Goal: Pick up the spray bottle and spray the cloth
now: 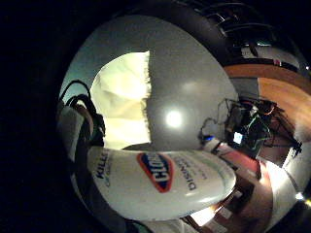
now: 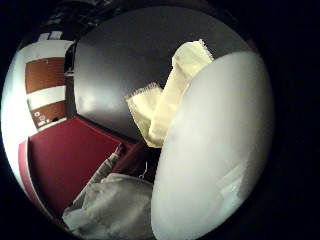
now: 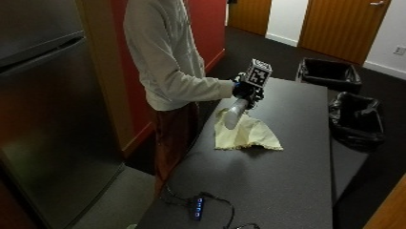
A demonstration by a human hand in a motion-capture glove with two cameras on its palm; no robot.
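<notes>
Currently: gloved right hand has its fingers wrapped round the spray bottle, lifted clear of the counter above the cloth.

From the outside view I log the bottle as white and slim, long axis tilted, base slanting down toward the pale yellow cloth and its upper end inside the grip; nozzle direction I cannot tell. The cloth lies crumpled on the dark counter, one edge frayed. Little-finger palm view alone shows the bottle's red-and-blue label with dark lettering, and the cloth's fringe. Thumb-side palm view shows only blank white bottle wall beside the cloth.
</notes>
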